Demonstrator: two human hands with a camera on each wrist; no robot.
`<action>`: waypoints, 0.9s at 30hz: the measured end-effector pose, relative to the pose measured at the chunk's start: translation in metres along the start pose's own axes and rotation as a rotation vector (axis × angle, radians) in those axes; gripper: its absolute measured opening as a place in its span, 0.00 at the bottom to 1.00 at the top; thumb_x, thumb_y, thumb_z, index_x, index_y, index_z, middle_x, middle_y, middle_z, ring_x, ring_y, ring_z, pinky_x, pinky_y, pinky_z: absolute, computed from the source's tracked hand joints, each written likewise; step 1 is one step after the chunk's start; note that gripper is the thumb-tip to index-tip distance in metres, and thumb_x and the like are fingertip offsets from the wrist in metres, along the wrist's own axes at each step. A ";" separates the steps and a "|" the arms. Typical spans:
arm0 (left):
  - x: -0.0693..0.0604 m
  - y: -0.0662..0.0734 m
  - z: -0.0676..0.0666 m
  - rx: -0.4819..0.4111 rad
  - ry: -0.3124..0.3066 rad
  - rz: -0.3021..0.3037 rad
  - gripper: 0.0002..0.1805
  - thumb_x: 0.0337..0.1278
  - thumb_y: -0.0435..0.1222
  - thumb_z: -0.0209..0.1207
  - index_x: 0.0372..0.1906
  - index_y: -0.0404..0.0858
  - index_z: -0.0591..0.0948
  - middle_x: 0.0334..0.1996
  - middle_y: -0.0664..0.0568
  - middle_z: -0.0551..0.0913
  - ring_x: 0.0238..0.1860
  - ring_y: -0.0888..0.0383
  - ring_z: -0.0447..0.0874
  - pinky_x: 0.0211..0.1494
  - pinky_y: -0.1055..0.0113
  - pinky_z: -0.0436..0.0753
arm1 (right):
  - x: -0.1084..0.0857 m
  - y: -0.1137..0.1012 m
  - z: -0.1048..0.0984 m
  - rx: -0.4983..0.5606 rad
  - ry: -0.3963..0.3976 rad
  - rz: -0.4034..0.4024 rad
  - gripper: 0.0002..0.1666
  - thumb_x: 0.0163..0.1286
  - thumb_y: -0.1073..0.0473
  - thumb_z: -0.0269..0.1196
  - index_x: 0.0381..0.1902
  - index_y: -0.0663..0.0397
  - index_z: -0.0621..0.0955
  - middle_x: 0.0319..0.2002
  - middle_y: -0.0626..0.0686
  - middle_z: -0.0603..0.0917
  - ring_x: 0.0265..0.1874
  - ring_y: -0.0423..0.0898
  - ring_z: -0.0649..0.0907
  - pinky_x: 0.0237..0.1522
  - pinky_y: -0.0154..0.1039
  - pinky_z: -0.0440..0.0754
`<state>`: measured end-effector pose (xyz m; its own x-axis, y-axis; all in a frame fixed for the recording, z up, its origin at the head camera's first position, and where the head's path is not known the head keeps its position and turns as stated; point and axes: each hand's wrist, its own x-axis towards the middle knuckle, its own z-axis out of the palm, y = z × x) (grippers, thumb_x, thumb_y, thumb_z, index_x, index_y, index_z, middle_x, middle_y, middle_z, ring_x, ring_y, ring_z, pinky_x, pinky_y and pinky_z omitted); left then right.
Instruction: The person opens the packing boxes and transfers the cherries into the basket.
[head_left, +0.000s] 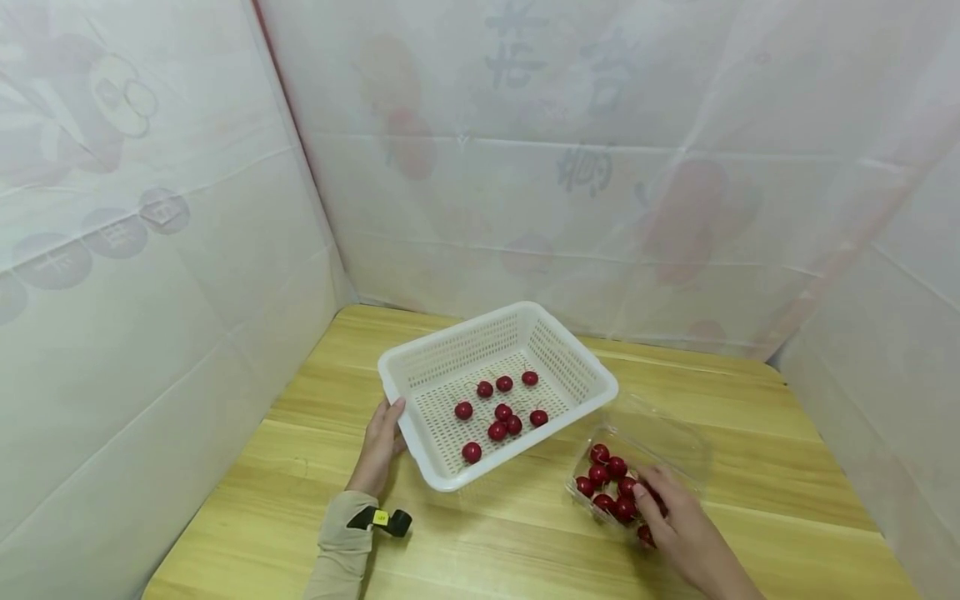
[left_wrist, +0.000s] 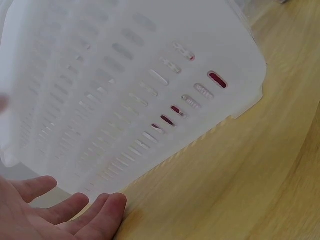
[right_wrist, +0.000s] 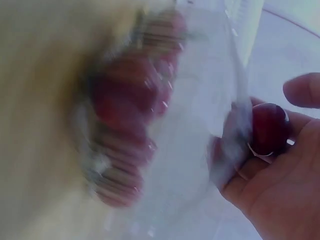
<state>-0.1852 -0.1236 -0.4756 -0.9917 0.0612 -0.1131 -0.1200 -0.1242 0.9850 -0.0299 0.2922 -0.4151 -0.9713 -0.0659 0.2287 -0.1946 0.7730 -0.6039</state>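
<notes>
In the head view, a white basket [head_left: 468,358] rests on the wooden surface [head_left: 465,550], turned at an angle, with nine red cherries [head_left: 463,410] spread over its slotted floor. The left hand [head_left: 378,450] grips its left side, the thumb at the rim; a black strap [head_left: 381,518] rings that sleeve. To the right, near the basket, a clear container [head_left: 577,490] holds more cherries, its lid [head_left: 675,425] laid back. The right hand [head_left: 678,521] reaches into it, fingers curved among the fruit.

The left wrist view shows the basket's slotted side, red fruit visible through several slots, with the left hand's fingertips at its lower edge.

The right wrist view is blurred: one cherry [right_wrist: 269,129] sits within the right hand's curled fingers, beside the container and its fruit.
</notes>
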 end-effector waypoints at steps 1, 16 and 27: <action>0.000 0.000 0.000 0.002 -0.001 0.001 0.37 0.79 0.59 0.45 0.81 0.45 0.59 0.70 0.35 0.74 0.70 0.38 0.76 0.63 0.53 0.87 | 0.002 0.000 -0.005 0.006 0.003 -0.011 0.21 0.84 0.63 0.50 0.68 0.62 0.77 0.40 0.47 0.77 0.31 0.30 0.73 0.26 0.29 0.76; -0.002 0.003 -0.002 0.028 0.009 -0.015 0.39 0.79 0.60 0.45 0.82 0.42 0.57 0.71 0.35 0.73 0.69 0.38 0.78 0.62 0.57 0.88 | 0.073 -0.024 -0.036 -0.133 0.142 -0.341 0.21 0.71 0.76 0.60 0.60 0.69 0.81 0.53 0.59 0.80 0.43 0.41 0.80 0.36 0.26 0.80; -0.003 0.003 0.000 0.004 -0.004 -0.001 0.38 0.79 0.59 0.46 0.81 0.43 0.58 0.71 0.33 0.73 0.69 0.38 0.77 0.61 0.57 0.88 | 0.122 -0.055 -0.002 -0.070 -0.012 -0.448 0.13 0.72 0.72 0.64 0.53 0.64 0.82 0.53 0.57 0.82 0.42 0.42 0.82 0.39 0.32 0.86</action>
<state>-0.1824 -0.1242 -0.4724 -0.9914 0.0658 -0.1133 -0.1205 -0.1201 0.9854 -0.1372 0.2427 -0.3522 -0.7949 -0.4104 0.4469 -0.5867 0.7077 -0.3937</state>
